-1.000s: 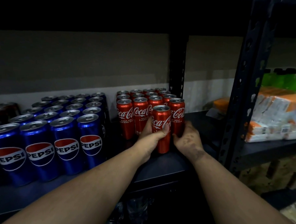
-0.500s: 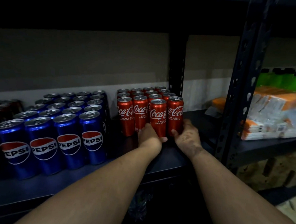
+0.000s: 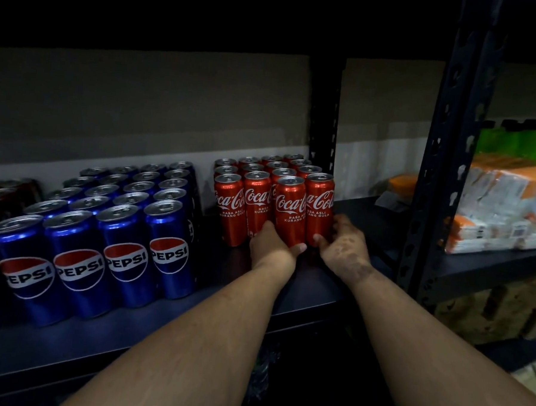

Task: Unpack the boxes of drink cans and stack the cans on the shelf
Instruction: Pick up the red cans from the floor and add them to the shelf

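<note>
Four red Coca-Cola cans [image 3: 272, 206] form the front row of a block standing upright on the dark shelf [image 3: 160, 330]; we count further rows behind them, running back toward the wall. We note the block sits near the middle of the shelf, just left of a black perforated upright [image 3: 325, 119].

Our left hand [image 3: 272, 243] is curled round the base of the third can in the front row [image 3: 289, 210], thumb across its lower front. Our right hand [image 3: 342, 244] is at 3 o'clock of it, fingers wrapped round the foot of the fourth can [image 3: 319, 205] at the row's right end. The two hands are close together, their fingertips nearly meeting below the cans.

At 9 o'clock of the red block, a small gap apart, stands a larger block of blue Pepsi cans [image 3: 103, 240], four across, labels facing us. Darker cans [image 3: 0, 195] show at the far left edge; we cannot read them.

At 3 o'clock, beyond a second black upright [image 3: 449, 150], a neighbouring shelf [image 3: 474, 269] carries orange-and-white wrapped packs [image 3: 505, 209], with green bottles [image 3: 512, 141] behind them.
</note>
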